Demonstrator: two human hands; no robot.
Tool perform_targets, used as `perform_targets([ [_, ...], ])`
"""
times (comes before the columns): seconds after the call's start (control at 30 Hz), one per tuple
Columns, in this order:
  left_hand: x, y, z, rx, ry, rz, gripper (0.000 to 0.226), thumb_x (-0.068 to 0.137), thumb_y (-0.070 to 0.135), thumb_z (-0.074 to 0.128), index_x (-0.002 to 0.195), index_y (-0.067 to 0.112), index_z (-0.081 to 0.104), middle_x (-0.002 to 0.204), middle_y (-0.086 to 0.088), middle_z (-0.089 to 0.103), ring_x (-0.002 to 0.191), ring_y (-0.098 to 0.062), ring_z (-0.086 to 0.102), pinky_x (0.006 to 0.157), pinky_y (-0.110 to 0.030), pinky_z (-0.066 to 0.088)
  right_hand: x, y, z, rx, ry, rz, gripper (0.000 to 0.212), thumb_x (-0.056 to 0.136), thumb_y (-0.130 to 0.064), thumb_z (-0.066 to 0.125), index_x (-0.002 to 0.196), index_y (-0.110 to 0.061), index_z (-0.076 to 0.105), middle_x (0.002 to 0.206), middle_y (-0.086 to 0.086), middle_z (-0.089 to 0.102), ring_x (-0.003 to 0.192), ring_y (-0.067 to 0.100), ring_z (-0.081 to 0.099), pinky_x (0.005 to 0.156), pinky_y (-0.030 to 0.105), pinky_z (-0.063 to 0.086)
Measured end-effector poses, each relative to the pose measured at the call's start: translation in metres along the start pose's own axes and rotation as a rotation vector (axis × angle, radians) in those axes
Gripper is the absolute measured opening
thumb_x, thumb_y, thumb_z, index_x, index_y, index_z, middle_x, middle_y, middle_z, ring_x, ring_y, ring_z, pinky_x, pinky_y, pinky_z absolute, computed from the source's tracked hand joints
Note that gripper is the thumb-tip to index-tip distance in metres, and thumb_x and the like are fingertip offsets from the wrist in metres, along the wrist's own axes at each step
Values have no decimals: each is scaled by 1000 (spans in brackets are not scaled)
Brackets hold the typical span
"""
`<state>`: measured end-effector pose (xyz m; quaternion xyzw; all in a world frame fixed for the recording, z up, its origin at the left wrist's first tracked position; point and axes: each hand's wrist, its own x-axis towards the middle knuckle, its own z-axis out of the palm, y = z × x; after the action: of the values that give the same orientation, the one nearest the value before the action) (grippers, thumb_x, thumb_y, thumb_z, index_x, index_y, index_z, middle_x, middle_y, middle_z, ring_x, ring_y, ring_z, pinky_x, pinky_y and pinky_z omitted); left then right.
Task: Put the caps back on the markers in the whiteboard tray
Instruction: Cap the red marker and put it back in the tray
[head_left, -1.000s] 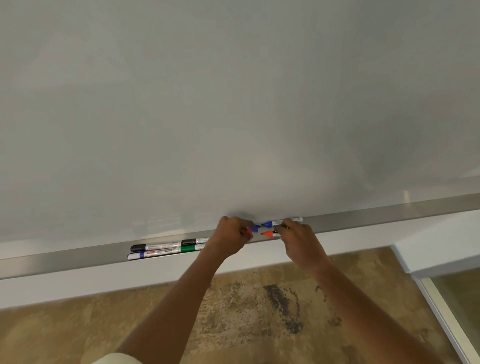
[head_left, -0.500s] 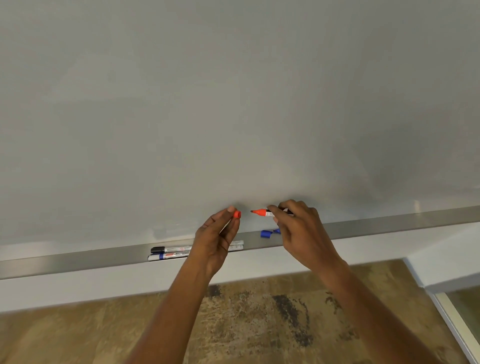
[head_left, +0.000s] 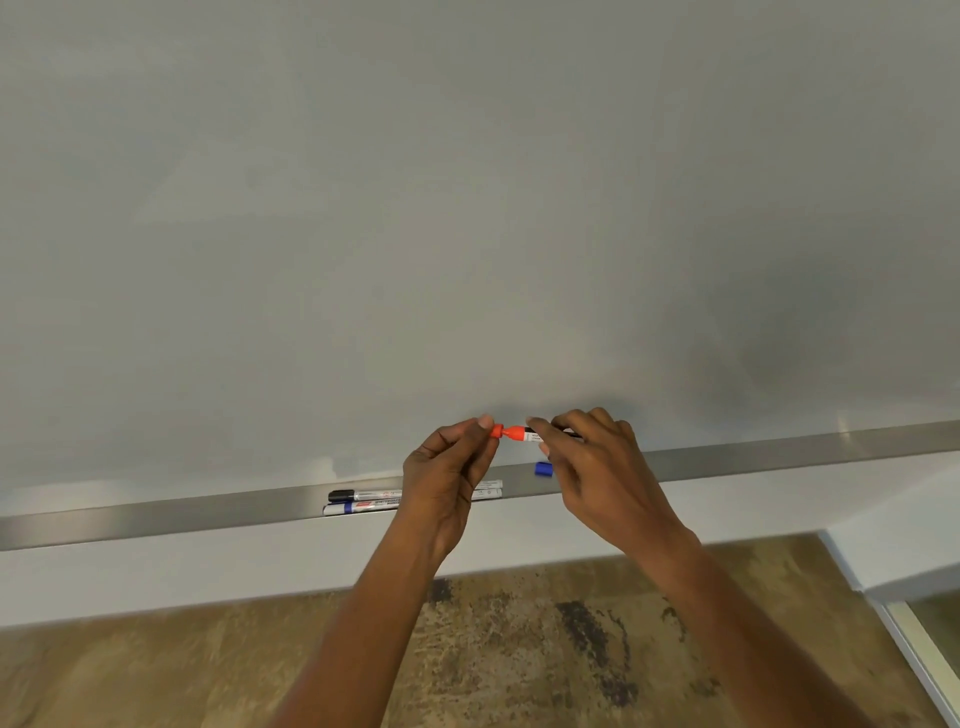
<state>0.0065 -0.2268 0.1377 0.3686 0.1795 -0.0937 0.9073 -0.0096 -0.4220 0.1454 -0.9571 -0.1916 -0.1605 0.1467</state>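
My left hand (head_left: 449, 470) pinches a small red cap (head_left: 497, 431) between thumb and forefinger. My right hand (head_left: 597, 467) holds the red marker (head_left: 524, 434) level, its red tip pointing left and touching the cap's mouth. Both are raised a little above the long metal whiteboard tray (head_left: 779, 449). In the tray, left of my left hand, lie a black-capped marker (head_left: 363, 494) and a blue-capped marker (head_left: 358, 507), side by side, partly hidden by that hand. A blue marker end (head_left: 542, 469) shows in the tray beneath my right hand.
The grey whiteboard (head_left: 467, 208) fills the upper view. Below the tray runs a white wall strip (head_left: 208, 566), then a mottled brown floor (head_left: 519, 649). A white ledge and frame (head_left: 904, 561) jut out at the lower right.
Both hands lifted the red cap and red marker off the tray, then came together; the gap between cap and tip has closed. The view shifted slightly.
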Motion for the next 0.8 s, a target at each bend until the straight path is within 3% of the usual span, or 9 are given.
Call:
perform_targets([
  [0.13,-7,-2,-1,27,-10,21,32,74,1,78,105,-2,75,99,-17,79,93,-25,77,79,-28,63,-5,-3,-2,32,12,4,35,98,-23,54,133,-19,54,105,0,66,95,21,55,76,41,49],
  [0.27,-13,-6,-2,43,-18,10,26,73,3,79,99,1,79,100,-17,79,92,-24,78,81,-29,63,-12,-1,-3,53,34,36,30,98,-26,56,124,-12,60,105,1,67,97,21,54,81,41,53],
  [0.6,-22,-17,2,206,26,48,35,69,14,87,100,1,79,100,-18,79,89,-24,78,74,-26,62,-22,2,-15,-22,15,-25,28,97,-24,56,123,-18,62,95,-2,66,89,22,54,74,38,47],
  [0.8,-25,-23,5,323,10,53,26,80,27,83,94,5,82,94,-20,79,84,-25,78,76,-28,62,-24,7,-21,71,-22,-29,29,97,-19,58,126,-15,62,98,1,65,85,20,58,75,40,53],
])
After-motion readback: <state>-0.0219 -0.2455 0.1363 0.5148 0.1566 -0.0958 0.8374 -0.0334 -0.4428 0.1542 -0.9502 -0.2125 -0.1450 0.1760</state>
